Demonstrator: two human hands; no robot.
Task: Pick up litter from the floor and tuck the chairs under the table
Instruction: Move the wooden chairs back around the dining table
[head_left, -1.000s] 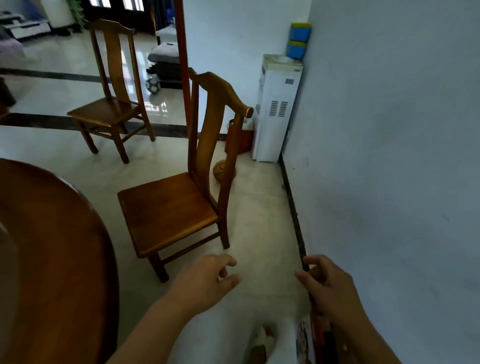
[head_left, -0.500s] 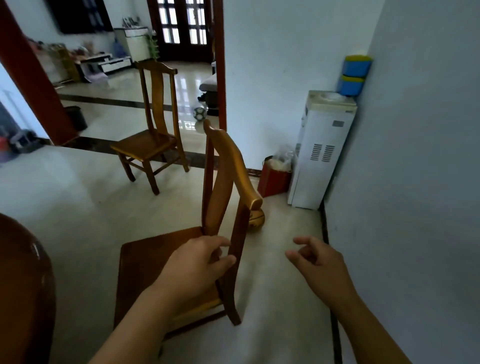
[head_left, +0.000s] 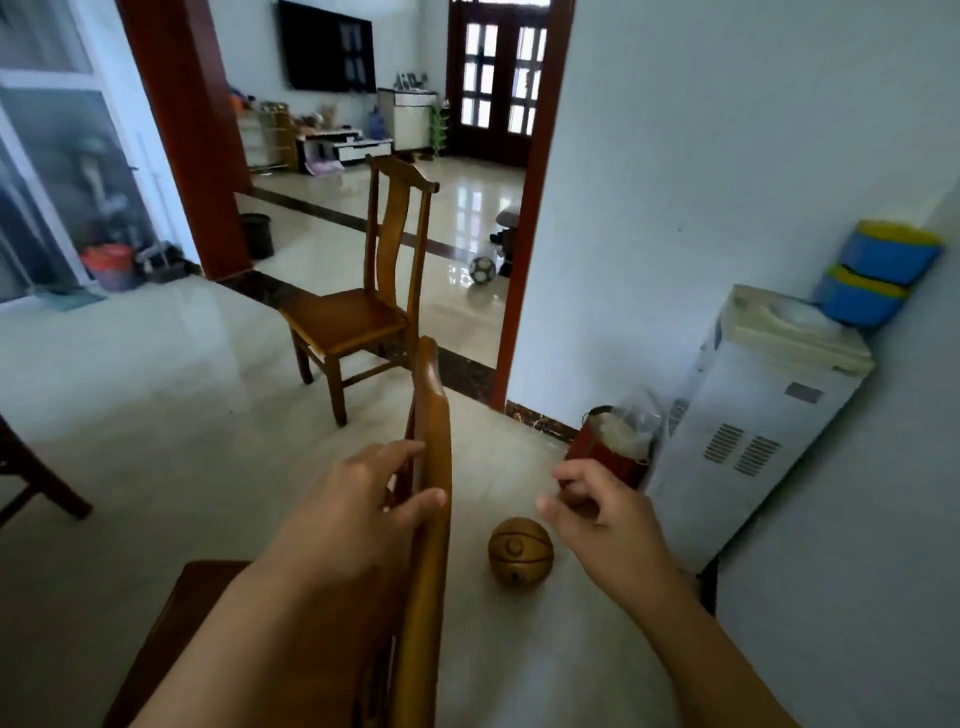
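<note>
Plainly the tucking is barely begun: the left hand (head_left: 358, 512) curls its fingers and thumb round the top rail of the near brown wooden high-backed chair (head_left: 428, 545), which stands out on the pale tiled floor (head_left: 171, 415). A second matching wooden chair (head_left: 363, 306) stands well apart, near the doorway. The right hand (head_left: 605, 514) hangs loosely curled, holding nothing. No litter shows. Two chairs, one small brown ball (head_left: 520, 552) and one black-and-white football (head_left: 482, 269).
</note>
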